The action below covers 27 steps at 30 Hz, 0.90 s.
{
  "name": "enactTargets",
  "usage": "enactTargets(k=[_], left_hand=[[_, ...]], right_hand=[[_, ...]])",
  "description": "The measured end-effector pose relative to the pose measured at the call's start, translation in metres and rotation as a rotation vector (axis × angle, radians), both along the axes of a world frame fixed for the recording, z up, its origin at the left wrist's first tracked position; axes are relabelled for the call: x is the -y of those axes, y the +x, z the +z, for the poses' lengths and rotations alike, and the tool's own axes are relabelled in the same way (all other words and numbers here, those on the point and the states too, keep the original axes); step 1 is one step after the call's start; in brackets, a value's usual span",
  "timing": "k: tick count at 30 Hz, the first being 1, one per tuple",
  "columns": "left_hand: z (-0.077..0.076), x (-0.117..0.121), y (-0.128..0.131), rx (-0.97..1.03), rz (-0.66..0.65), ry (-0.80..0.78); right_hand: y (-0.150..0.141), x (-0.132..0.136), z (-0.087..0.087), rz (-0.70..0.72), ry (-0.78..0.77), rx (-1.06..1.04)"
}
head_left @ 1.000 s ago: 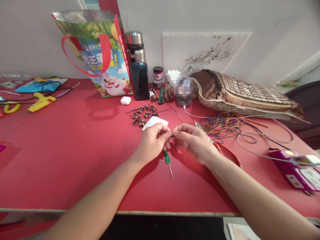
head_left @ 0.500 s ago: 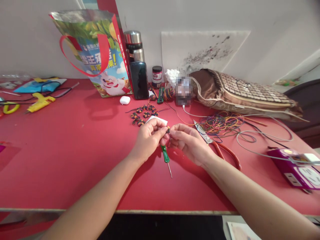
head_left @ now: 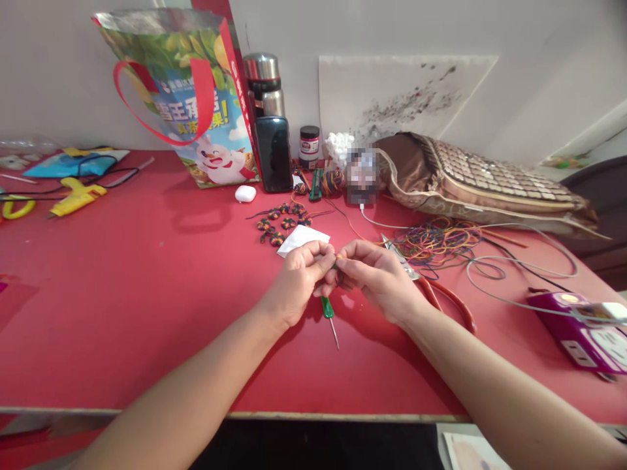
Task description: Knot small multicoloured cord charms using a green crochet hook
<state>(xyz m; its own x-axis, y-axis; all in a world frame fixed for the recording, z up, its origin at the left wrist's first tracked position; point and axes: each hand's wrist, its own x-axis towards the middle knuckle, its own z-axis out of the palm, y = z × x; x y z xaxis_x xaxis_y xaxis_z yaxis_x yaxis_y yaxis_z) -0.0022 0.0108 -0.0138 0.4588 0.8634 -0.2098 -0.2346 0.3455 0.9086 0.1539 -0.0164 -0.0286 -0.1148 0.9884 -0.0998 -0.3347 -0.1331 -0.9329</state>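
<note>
Thumb and fingers of my left hand (head_left: 307,277) pinch a small piece of knotted multicoloured cord (head_left: 337,262), mostly hidden by the fingertips. My right hand (head_left: 375,277) is closed on the same piece from the other side, its fingertips nearly touching the left ones. Below them, a green-handled screwdriver-like tool (head_left: 328,308) lies on the red table, its thin metal shaft toward me. Just beyond my left hand is a folded white paper (head_left: 302,237). Several round knotted cord pieces (head_left: 277,239) lie behind it. Scissors with red handles (head_left: 453,301) rest beside my right hand.
A tangle of coloured cords (head_left: 435,241) lies right of centre, with a purple power strip (head_left: 571,326) farther right. Along the back stand a shopping bag (head_left: 215,150), a phone (head_left: 273,155), a jar (head_left: 309,147) and a brown bag (head_left: 470,176). A yellow glue gun (head_left: 78,197) lies left.
My hands have drawn closer together around the knotted piece, and the left has shifted slightly right and down. More of the white paper shows; less of the green handle does.
</note>
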Motion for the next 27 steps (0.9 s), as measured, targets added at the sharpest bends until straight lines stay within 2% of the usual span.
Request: enactTargets(k=[4,8,11,16,22,27], left_hand=[[-0.004,0.004,0.007,0.107,0.085,-0.055],[-0.005,0.004,0.007,0.089,0.126,-0.047],[-0.002,0.001,0.002,0.010,0.074,0.022],[0.001,-0.003,-0.003,-0.036,-0.005,0.120],[0.003,-0.003,-0.003,-0.049,-0.056,0.133],[0.002,-0.003,-0.004,-0.059,-0.043,0.109]], right_hand=[[-0.003,0.002,-0.002,-0.051,0.076,0.039],[-0.004,0.005,-0.002,-0.090,0.159,0.165],[-0.003,0.005,-0.001,-0.103,0.158,0.165],[0.000,0.001,-0.002,-0.056,0.060,0.063],[0.004,-0.001,0.001,-0.101,0.039,0.009],[0.005,-0.001,-0.001,-0.032,0.043,0.002]])
